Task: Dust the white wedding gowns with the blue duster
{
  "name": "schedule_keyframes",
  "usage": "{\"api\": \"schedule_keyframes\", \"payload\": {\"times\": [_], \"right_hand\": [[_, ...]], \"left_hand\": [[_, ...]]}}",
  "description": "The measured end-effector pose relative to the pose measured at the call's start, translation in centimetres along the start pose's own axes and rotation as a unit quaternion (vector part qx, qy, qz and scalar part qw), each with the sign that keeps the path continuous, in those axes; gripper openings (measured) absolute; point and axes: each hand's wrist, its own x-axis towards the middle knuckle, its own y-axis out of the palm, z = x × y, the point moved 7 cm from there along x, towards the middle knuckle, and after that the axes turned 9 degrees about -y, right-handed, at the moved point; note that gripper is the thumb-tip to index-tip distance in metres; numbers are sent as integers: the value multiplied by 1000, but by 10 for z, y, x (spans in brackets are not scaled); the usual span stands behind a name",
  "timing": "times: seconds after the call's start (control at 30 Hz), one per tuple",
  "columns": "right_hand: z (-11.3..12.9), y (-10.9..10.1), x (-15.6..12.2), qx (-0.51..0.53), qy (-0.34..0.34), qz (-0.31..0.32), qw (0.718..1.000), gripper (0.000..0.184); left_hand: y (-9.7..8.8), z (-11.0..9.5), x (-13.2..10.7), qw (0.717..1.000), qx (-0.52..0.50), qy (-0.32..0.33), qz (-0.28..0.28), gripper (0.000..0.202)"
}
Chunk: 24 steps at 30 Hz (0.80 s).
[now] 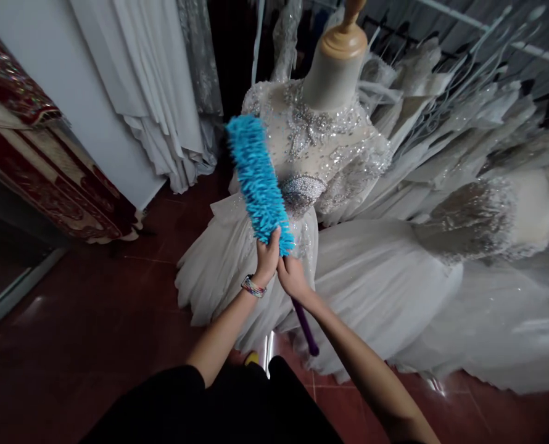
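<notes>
A fluffy blue duster (258, 179) with a purple handle (306, 327) is held in front of me, its head tilted up to the left. My left hand (268, 256) is closed at the lower end of the blue head, the thumb laid along it. Just below and to the right, my right hand (293, 275) is wrapped round the upper handle. Behind the duster stands a mannequin (332, 77) in a white wedding dress (316, 148) with a beaded bodice. The blue head overlaps the dress's left side; whether they touch I cannot tell.
More white gowns (464, 129) hang on a rack at the right. Another mannequin (528, 197) wears a beaded white gown whose skirt spreads over the red tiled floor (145, 308). At the left are a white panel (89, 111) and a red-and-gold garment (57, 172).
</notes>
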Motion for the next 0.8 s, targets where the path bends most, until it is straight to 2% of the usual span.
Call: {"api": "schedule_keyframes", "payload": {"times": [0.07, 0.1, 0.2, 0.27, 0.33, 0.4, 0.47, 0.53, 0.57, 0.67, 0.73, 0.8], "right_hand": [[4, -7, 10, -1, -14, 28, 1000, 25], [4, -12, 14, 1, -13, 29, 999, 25], [4, -26, 21, 20, 1, -16, 1000, 38], [4, -26, 18, 40, 4, -43, 998, 47], [3, -18, 13, 47, 14, -38, 998, 48], [5, -8, 10, 39, 34, -7, 999, 42], [11, -2, 17, 27, 47, 17, 998, 37], [23, -2, 38, 19, 42, 8, 999, 35], [29, -4, 53, 18, 37, -13, 999, 35], [43, 1, 105, 43, 53, -90, 994, 35], [49, 18, 135, 80, 85, -111, 987, 37], [58, 41, 156, 105, 104, -113, 983, 38]], "left_hand": [[-3, -5, 0, 998, -9, 19, -51, 44], [0, -7, 3, 998, -9, 20, -54, 42], [24, -9, 11, 1000, -7, 3, 7, 38], [33, -8, 12, 999, -13, -5, 41, 35], [27, -3, 9, 999, -21, -19, 37, 34], [14, 1, 7, 999, -23, -38, 15, 36], [1, -5, 13, 999, -24, -41, -9, 39], [-3, -26, 31, 1000, -17, -19, -11, 42], [1, -41, 45, 1000, -7, 4, 6, 42], [23, -90, 94, 988, 43, 91, 113, 39], [27, -112, 123, 977, 72, 122, 159, 37], [13, -124, 145, 976, 84, 123, 161, 38]]}}
